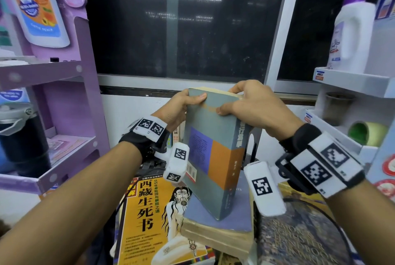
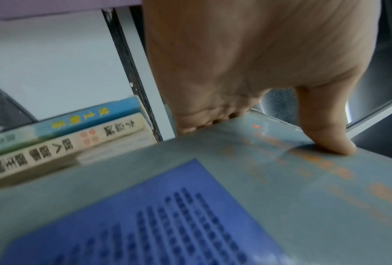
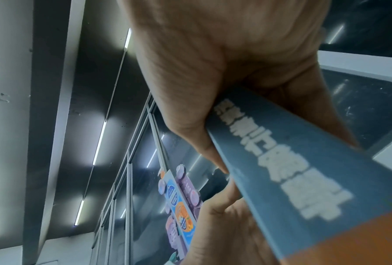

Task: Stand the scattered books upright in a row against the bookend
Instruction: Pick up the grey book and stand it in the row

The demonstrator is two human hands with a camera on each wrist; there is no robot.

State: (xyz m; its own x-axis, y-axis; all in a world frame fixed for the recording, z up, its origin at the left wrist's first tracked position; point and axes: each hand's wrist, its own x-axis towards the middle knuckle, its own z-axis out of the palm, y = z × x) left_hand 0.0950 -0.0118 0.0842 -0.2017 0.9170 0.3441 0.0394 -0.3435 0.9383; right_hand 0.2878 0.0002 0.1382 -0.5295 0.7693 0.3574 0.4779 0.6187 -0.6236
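Item: thick grey book (image 1: 213, 153), held on end at scene centre, its lower corner resting on a flat lavender book (image 1: 215, 217). Left hand (image 1: 179, 108) and right hand (image 1: 254, 104) both curl round its top edge. Black bookend (image 1: 253, 143) at its 3 o'clock, upright books (image 2: 63, 136) at 9 o'clock. Risk: the base sits on the lavender book, so it may slip or topple if released here.

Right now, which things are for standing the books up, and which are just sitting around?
For the job:
grey book, gripped by left hand and right hand
yellow book, lying flat
thick book under the grey one
standing books
black bookend

Just sitting around:
white bottle
purple shelf
green tape roll
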